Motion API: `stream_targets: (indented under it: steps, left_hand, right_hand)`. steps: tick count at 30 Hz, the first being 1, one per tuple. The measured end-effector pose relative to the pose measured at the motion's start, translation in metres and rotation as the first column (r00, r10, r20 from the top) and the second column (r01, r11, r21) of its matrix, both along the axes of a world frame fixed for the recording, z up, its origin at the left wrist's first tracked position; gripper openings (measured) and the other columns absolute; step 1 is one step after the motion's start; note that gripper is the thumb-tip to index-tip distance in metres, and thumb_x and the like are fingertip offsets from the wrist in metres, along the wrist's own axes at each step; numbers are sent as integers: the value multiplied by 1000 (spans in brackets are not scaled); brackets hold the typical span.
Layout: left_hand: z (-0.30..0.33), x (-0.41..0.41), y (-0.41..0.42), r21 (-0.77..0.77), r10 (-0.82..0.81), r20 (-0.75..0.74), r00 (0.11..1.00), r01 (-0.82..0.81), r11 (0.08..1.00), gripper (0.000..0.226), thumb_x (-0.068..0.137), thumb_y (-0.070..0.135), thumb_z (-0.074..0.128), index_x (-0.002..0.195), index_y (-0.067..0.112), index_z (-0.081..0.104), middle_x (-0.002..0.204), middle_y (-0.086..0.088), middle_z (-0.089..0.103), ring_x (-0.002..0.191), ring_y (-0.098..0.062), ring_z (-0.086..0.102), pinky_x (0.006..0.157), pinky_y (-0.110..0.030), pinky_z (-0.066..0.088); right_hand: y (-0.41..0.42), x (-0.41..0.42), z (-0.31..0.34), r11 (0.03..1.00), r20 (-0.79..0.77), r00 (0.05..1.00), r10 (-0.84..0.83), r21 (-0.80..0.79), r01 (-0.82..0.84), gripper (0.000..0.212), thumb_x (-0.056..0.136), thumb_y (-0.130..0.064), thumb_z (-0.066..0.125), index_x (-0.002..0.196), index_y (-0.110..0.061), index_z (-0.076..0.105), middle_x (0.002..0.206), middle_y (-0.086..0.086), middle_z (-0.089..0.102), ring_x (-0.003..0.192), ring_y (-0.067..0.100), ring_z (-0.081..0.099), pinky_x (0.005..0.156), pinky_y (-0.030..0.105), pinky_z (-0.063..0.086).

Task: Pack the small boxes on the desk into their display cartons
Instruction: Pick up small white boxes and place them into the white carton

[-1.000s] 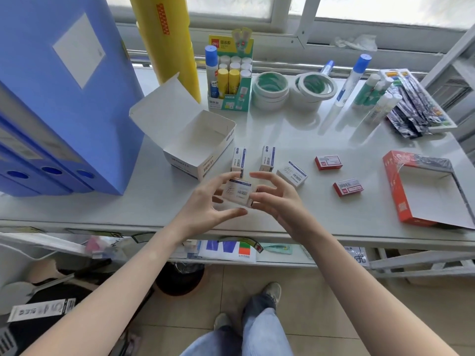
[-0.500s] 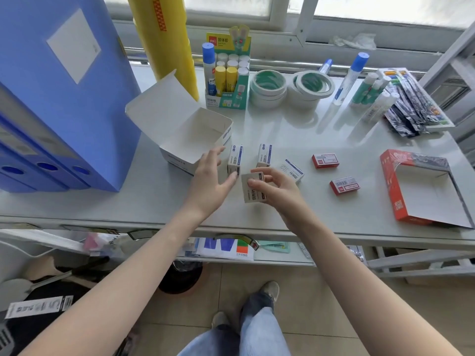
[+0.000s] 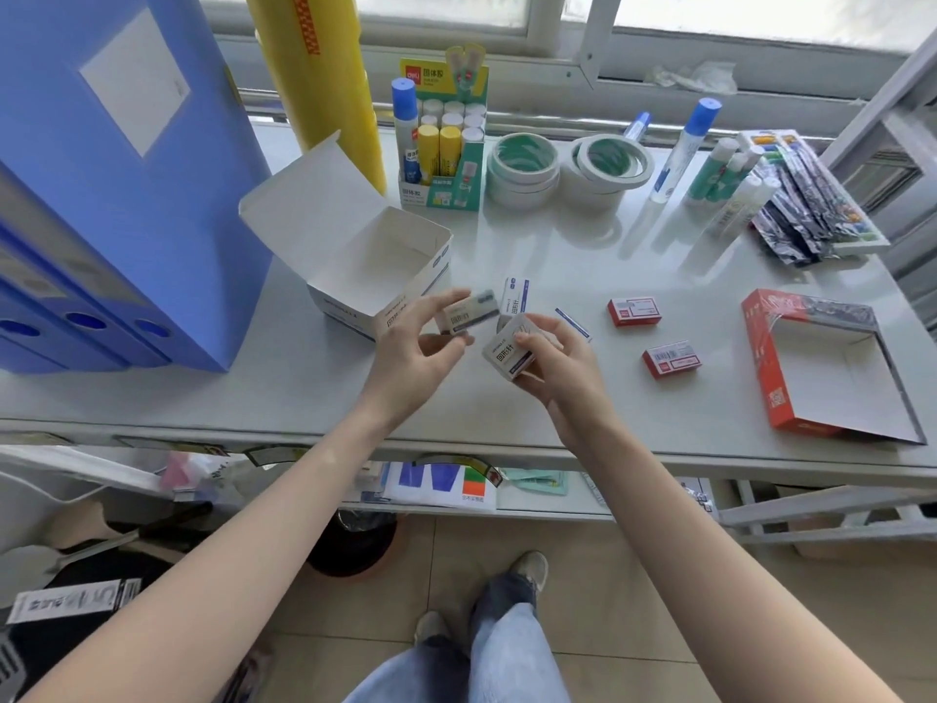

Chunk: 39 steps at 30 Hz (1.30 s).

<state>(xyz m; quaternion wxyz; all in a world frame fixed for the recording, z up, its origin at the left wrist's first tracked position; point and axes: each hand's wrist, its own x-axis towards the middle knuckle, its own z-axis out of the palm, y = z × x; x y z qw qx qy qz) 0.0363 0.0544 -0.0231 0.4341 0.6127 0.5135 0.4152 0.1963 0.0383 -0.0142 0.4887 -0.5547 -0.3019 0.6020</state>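
My left hand (image 3: 413, 347) holds a small white-and-blue box (image 3: 469, 317) lifted just off the desk, in front of the open white display carton (image 3: 355, 261). My right hand (image 3: 552, 362) grips another white-and-blue box (image 3: 507, 353) beside it. One more white box (image 3: 514, 299) stands upright behind my hands, and a fourth (image 3: 573, 324) lies partly hidden behind my right fingers. Two small red boxes (image 3: 635, 311) (image 3: 672, 358) lie to the right, near the open red display carton (image 3: 831, 367).
Tall blue file boxes (image 3: 116, 195) stand at the left, a yellow roll (image 3: 319, 78) behind the white carton. A glue-stick display (image 3: 441, 149), tape rolls (image 3: 525, 170), glue bottles (image 3: 684, 149) and packed pens (image 3: 806, 195) line the back of the desk (image 3: 304, 388).
My left hand has picked up a white-and-blue box that stood near the white carton. My right hand has kept its box and turned it face up.
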Motion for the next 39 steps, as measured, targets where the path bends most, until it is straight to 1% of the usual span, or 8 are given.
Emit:
stream_targets:
  steps: [7,13,17,20,24,28,34,39]
  left_hand:
    - [4,7,-16,-3,-39,175,984,40,999,48,82,6,67,122,28,53,123,-11,55,105,-18,66,92,-32,54]
    - [4,11,-19,61,1,70,998,-5,998,71,72,14,78,130,27,38,112,8,58,111,-13,60,91,-11,45]
    - [3,11,-20,58,-8,65,998,5,998,72,71,15,79,128,30,38,111,11,57,110,-14,61,97,-20,46]
    - [2,11,-22,48,-7,45,999,4,999,70,72,15,79,128,28,40,110,11,56,109,-11,61,94,-16,47]
    - [-2,11,-23,109,6,-154,988,11,994,60,75,25,76,127,22,47,116,4,58,108,-7,55,91,-8,42]
    - [-4,11,-24,80,17,-165,986,-4,997,50,74,25,77,118,17,55,111,-1,63,101,-15,61,85,-26,53]
    - [2,-1,-19,21,-22,-195,981,27,999,43,74,23,77,112,13,62,107,-4,66,98,-15,63,82,-24,55]
    - [11,-11,-21,-83,-109,-162,981,96,992,35,73,22,78,104,25,63,102,-1,69,96,-15,66,83,-25,55]
  right_hand:
    - [-2,-9,1,999,-186,982,-30,-48,22,29,95,-8,43,122,-5,53,98,9,63,87,18,59,72,27,55]
    - [-3,-12,1,999,-334,942,-35,-48,20,37,94,-21,46,125,-2,48,106,13,60,89,19,61,74,29,56]
    - [-5,-12,2,1000,-347,938,-16,-16,12,24,93,-24,53,113,-11,49,98,8,60,91,18,62,74,29,56]
    - [-6,-15,4,1000,-328,944,-9,-8,7,35,90,-26,58,118,-9,46,99,8,59,92,17,62,70,27,55]
    - [-9,-17,5,1000,-258,966,-23,0,24,42,89,-17,60,126,-7,43,97,9,62,88,16,65,70,26,56]
    - [-13,-23,7,1000,-214,977,20,-4,-22,35,92,-19,54,125,-10,46,84,2,64,74,11,64,66,24,55]
    - [-10,-11,10,974,188,955,228,-44,-224,42,90,-35,55,129,-21,46,102,1,65,101,18,62,92,44,53]
    - [-1,2,22,857,674,717,178,251,-450,48,88,-28,61,132,-23,44,126,0,53,115,15,52,99,39,47]
